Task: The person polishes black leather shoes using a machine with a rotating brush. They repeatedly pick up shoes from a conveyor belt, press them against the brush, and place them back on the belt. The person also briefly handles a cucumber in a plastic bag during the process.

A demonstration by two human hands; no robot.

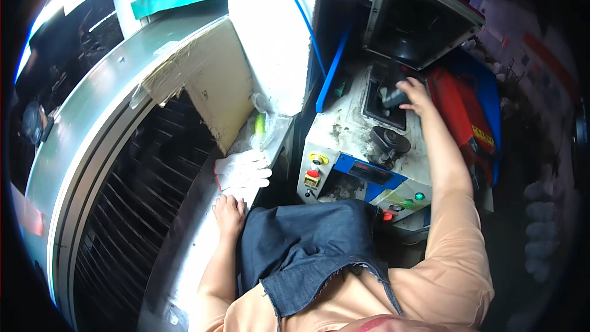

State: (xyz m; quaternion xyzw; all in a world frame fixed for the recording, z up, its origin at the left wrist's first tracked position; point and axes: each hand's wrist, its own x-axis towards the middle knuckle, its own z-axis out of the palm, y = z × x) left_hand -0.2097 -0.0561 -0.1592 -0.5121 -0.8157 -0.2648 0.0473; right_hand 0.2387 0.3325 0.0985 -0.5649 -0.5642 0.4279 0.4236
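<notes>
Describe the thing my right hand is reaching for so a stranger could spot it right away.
Start at the grimy white machine with the blue strip along its front. On its top is a dark rectangular opening, and the right hand touches a small grey handle there. Unlike the round black knob nearer the person, it is blocky and grey.

right hand fingers hidden around a dark part, dim machine recess, far right blurred dark

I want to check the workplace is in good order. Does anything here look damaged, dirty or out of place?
Yes. The cardboard sheet on the curved conveyor frame has a torn, ragged upper edge. The white machine top near the right hand is stained with dark grime. A white glove lies loose beside the left hand.
</notes>
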